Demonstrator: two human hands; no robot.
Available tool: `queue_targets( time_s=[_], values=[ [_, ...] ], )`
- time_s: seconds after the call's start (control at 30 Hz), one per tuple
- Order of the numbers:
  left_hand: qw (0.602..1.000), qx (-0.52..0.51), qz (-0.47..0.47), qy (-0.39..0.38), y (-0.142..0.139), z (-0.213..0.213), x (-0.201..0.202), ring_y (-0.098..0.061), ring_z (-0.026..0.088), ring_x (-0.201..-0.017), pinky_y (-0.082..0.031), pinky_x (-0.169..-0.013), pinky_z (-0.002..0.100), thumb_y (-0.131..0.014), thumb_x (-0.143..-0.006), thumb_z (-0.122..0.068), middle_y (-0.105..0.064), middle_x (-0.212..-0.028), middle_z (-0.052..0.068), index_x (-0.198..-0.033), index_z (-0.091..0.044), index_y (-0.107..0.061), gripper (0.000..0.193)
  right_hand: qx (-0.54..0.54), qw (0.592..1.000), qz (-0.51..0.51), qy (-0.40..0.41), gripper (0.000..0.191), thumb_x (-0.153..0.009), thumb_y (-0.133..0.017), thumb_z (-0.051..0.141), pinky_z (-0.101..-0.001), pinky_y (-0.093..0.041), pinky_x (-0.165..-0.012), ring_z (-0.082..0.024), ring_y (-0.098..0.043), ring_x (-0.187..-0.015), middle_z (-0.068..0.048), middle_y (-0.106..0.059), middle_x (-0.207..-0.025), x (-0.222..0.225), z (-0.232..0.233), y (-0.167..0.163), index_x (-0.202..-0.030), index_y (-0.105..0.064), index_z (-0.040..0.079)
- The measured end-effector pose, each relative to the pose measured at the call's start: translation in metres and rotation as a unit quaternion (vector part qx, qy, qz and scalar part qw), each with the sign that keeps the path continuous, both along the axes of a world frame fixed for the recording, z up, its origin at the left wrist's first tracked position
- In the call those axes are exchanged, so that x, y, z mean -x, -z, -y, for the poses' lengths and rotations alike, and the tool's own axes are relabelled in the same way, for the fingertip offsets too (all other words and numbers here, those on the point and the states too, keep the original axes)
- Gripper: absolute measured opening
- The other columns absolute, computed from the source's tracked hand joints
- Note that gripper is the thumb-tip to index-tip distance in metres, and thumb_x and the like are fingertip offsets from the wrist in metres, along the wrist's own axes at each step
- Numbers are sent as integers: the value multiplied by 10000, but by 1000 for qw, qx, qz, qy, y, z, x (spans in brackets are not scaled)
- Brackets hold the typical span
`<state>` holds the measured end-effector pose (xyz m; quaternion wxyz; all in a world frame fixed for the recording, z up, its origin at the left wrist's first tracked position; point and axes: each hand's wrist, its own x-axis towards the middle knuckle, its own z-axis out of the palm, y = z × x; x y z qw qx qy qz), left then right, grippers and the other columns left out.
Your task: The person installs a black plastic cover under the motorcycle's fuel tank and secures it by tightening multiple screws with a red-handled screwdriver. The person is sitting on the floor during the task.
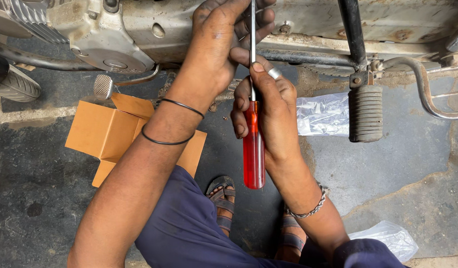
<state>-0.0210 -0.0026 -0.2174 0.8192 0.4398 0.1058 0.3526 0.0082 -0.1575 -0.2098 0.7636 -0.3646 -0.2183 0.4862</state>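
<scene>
My right hand grips a screwdriver with a clear red handle, its metal shaft pointing up toward the underside of a motorcycle. A ring sits on one finger and a chain bracelet on the wrist. My left hand reaches up against the motorcycle's engine casing, fingers curled near the top of the shaft; what they hold there is hidden. Two thin black bands circle the left wrist.
An open brown cardboard box lies on the dark stone floor at left. A ribbed rubber footpeg hangs at right, a crumpled clear plastic bag beside it, another bag at bottom right. A tyre shows at far left.
</scene>
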Motion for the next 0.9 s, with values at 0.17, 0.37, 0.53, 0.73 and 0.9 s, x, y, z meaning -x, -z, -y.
queue_targets(
  time_s=[0.17, 0.37, 0.53, 0.73, 0.9],
  values=[
    [981, -92, -113, 131, -27, -15, 34, -747, 140, -836, -566, -683, 226, -664, -1009, -269, -785, -1027, 135, -1151, 16, -704, 321, -48, 989, -141, -13, 330, -1144, -453, 268, -272, -406, -414, -101, -450, -442, -8, -496, -714, 12, -3, -8, -1299, -561, -2],
    [974, -138, -138, 111, -26, -24, 39, -583, 68, -682, -548, -652, 214, -766, -981, -310, -743, -960, 109, -1067, 8, -730, 332, -85, 970, -223, -38, 310, -1140, -450, 328, -267, -447, -446, -102, -485, -479, 3, -516, -721, 24, -15, -15, -1269, -575, 76],
    [961, -151, -231, 30, -22, -26, 31, -597, 116, -586, -491, -503, 263, -810, -902, -347, -730, -797, 97, -824, -32, -665, 356, -71, 955, -275, -85, 366, -1080, -440, 414, -252, -511, -511, -127, -608, -665, -36, -602, -823, 29, -8, -21, -1140, -603, 92],
    [957, -253, -144, -11, -25, -15, 30, -589, 150, -746, -508, -608, 304, -812, -981, -293, -600, -865, 60, -998, -37, -663, 297, -103, 931, -342, -78, 258, -1128, -567, 298, -223, -523, -631, -120, -636, -858, -49, -638, -959, 28, -5, -15, -1032, -595, 61],
    [973, -107, -166, 117, -43, -15, 44, -740, 192, -865, -567, -562, 273, -672, -1012, -275, -758, -975, 133, -1132, 15, -698, 315, -60, 946, -316, -34, 309, -1080, -588, 328, -298, -568, -737, -149, -672, -877, -41, -675, -948, 23, -12, -10, -956, -650, 52]
  ],
)
